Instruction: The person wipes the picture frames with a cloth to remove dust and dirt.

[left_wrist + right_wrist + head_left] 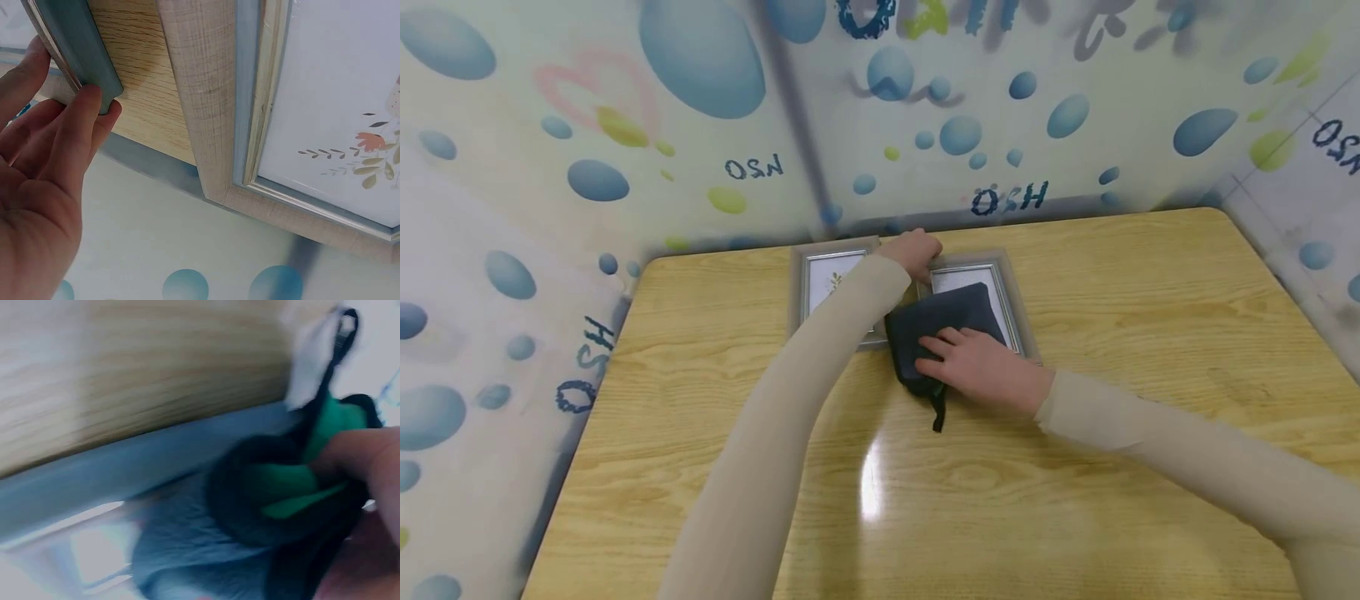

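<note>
My left hand (912, 252) pinches the top left corner of the right-hand picture frame (1006, 287), its fingers and thumb on the blue-grey edge in the left wrist view. Over the lower left part of that frame lies a dark blue cloth pouch (951, 312) with a hanging loop. My right hand (985, 367) holds this pouch, fingers spread on its top. In the right wrist view, one digit reaches into its green-lined opening (281, 484). A second picture frame (203, 81) with a flower print lies to the left, partly covered by my left sleeve.
The wooden table (1112, 317) extends on both sides and toward me. Right behind its far edge rises a wall (820, 125) with blue and green drops. Bright glare (871, 483) shows on the tabletop in front.
</note>
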### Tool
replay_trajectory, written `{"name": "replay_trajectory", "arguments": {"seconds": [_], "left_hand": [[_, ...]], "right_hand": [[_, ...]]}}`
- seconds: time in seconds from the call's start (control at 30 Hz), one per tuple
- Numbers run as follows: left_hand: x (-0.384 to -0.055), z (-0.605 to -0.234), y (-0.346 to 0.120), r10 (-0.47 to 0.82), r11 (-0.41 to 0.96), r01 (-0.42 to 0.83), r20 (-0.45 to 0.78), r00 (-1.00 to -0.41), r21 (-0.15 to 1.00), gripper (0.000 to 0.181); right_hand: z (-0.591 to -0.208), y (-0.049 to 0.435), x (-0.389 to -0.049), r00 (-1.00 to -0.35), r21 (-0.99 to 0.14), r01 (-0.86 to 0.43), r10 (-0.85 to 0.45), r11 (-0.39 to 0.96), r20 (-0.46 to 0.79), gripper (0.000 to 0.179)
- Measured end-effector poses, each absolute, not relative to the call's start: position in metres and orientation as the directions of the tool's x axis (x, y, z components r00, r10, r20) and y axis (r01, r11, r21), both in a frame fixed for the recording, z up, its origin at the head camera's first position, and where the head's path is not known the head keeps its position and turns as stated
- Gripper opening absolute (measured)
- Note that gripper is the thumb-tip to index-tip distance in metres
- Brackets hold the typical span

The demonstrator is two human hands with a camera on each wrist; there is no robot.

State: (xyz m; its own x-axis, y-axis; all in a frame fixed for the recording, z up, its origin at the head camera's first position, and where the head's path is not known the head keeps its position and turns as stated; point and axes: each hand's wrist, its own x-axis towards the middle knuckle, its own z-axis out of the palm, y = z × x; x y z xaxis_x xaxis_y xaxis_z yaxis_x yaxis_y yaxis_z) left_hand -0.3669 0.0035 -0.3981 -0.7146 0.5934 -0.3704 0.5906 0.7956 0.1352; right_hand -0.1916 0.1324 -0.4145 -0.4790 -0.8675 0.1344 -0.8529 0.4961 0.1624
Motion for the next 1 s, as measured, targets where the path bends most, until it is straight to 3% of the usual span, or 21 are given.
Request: {"name": "replay_trajectory", "arguments": {"seconds": [0.2, 0.4, 0.57, 0.67, 0.83, 1.0], "left_hand": [[-0.366, -0.397, 0.002, 0.596, 0.796, 0.59, -0.356, -0.72, 0.139, 0.027], [-0.365, -0.396, 0.002, 0.596, 0.797, 0.587, -0.345, -0.725, 0.142, 0.023], [-0.363, -0.395, 0.004, 0.597, 0.796, 0.587, -0.343, -0.725, 0.144, 0.004], [-0.362, -0.393, 0.005, 0.595, 0.797, 0.587, -0.343, -0.727, 0.139, 0.011], [-0.363, -0.393, 0.007, 0.595, 0.796, 0.593, -0.35, -0.724, 0.125, 0.013], [-0.366, -0.395, 0.007, 0.592, 0.795, 0.596, -0.367, -0.718, 0.116, 0.006]], "right_hand": [[-0.415, 0.114, -0.163, -0.46, 0.382, -0.787, -0.873, 0.485, 0.161, 0.015], [-0.41, 0.094, -0.169, -0.565, 0.523, -0.695, -0.825, 0.494, 0.028, 0.018], [-0.405, 0.084, -0.197, -0.684, 0.567, -0.638, -0.721, 0.521, -0.106, 0.023], [-0.406, 0.08, -0.212, -0.721, 0.566, -0.608, -0.686, 0.557, -0.1, 0.021], [-0.407, 0.078, -0.222, -0.709, 0.52, -0.63, -0.7, 0.577, -0.084, 0.016], [-0.404, 0.084, -0.199, -0.619, 0.471, -0.702, -0.785, 0.535, -0.031, 0.011]]}}
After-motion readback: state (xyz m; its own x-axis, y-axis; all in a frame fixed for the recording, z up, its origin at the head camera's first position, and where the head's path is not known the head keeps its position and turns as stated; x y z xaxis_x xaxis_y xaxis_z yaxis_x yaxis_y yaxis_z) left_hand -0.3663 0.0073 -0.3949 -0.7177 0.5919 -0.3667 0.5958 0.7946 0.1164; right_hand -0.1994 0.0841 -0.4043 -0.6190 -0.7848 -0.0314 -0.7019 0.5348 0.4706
